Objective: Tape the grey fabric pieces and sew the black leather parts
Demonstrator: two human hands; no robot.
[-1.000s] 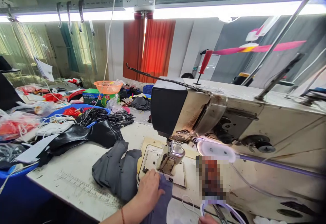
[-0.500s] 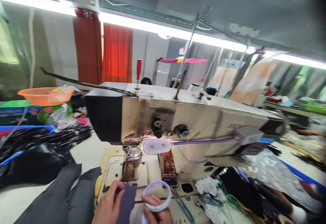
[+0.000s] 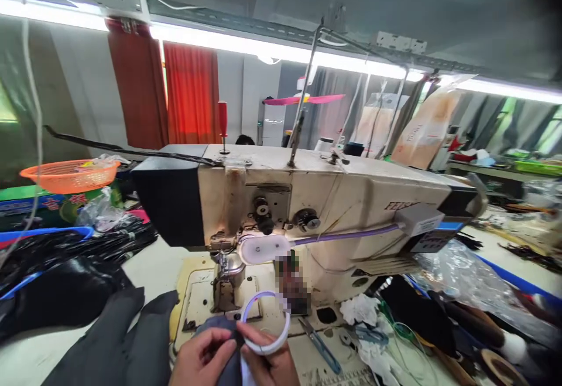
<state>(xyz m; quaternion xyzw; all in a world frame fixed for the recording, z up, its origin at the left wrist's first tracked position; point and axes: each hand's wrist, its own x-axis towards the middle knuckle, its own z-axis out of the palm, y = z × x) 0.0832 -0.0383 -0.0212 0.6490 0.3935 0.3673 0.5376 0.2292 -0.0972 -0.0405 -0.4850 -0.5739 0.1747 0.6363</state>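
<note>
Near the bottom centre, my left hand (image 3: pixel 204 355) pinches a dark grey-blue piece of fabric (image 3: pixel 229 368). My right hand (image 3: pixel 268 358) is close beside it, fingers closed on the same fabric, with a white tape roll (image 3: pixel 266 348) ringed around its fingers. Both hands are just in front of the presser foot (image 3: pixel 230 266) of a sewing machine (image 3: pixel 342 193). The fabric's top edge lies near the needle plate, and its lower part runs between the hands. A lit oval lamp (image 3: pixel 266 249) hangs above the roll.
Dark grey cut pieces (image 3: pixel 109 339) lie at the left, by black material. An orange basket (image 3: pixel 70 176) stands behind. Right of my hands are small blue-handled snips (image 3: pixel 322 348), crumpled white tissue (image 3: pixel 362 311) and clear plastic (image 3: pixel 465 275). A blurred-out object lies behind the roll.
My hands have come together, and the right hand now also grips the fabric. The fabric has shifted and folded between them. The camera view has moved slightly.
</note>
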